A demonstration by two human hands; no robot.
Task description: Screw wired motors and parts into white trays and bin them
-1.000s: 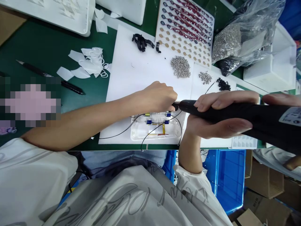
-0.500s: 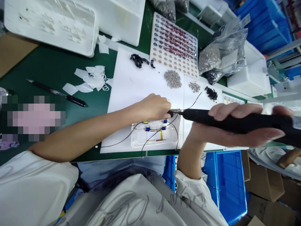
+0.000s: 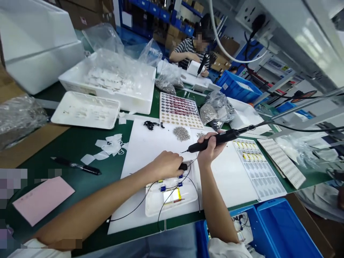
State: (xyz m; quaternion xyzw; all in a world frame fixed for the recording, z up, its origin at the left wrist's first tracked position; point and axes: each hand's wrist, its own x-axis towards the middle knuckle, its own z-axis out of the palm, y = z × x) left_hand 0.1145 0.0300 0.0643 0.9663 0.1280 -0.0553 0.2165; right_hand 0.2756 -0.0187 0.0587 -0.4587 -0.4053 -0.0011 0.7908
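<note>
My left hand (image 3: 167, 165) is closed at the back edge of a white plastic tray-like housing (image 3: 153, 208). A small black rounded part (image 3: 183, 167) pokes out at its fingertips. Inside the housing lie blue cylindrical components (image 3: 162, 188) and a silver battery pouch with yellow tape (image 3: 172, 195). Thin black wires (image 3: 143, 206) trail from it over the white mat. My right hand (image 3: 208, 148) is wrapped round a black electric screwdriver (image 3: 215, 141), held up with its thin bit pointing left, above and apart from the housing.
On the white mat (image 3: 145, 150) are a pile of small screws (image 3: 181, 133) and black clips (image 3: 150, 124). Behind stand a sticker sheet (image 3: 180, 107) and white bins (image 3: 107, 82). A pen (image 3: 76, 165) lies left; blue crates (image 3: 290, 229) stand below right. A co-worker (image 3: 190, 50) sits opposite.
My view has tipped upward, showing more of the room. The screwdriver, whose tip was beside my left fingertips, has lifted away from the housing. My left hand stays at the housing.
</note>
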